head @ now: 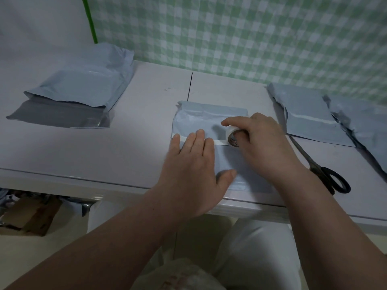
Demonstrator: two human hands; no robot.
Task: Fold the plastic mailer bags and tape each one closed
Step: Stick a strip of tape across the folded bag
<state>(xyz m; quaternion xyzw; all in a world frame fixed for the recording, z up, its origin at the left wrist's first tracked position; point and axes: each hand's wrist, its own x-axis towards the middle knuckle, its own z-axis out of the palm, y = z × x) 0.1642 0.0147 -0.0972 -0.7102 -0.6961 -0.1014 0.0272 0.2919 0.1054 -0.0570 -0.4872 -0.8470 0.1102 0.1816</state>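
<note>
Left hand (194, 164): open, fingers straight and close together, lying flat on the mailer bag (201, 120), fingertips on a white strip of tape (219, 141). Right hand (263, 143): curled round a tape roll (231, 137) standing on the bag's right part, at the strip's end. The bag lies on a white table (125, 147), reaching its near edge; its long axis appears to run from that edge toward the green checked cloth (251, 38) behind, and the strip crosses it left to right. Right of the bag lie scissors (322, 168) and more mailers (310, 118); well left of it, a stack of mailers (83, 86).
</note>
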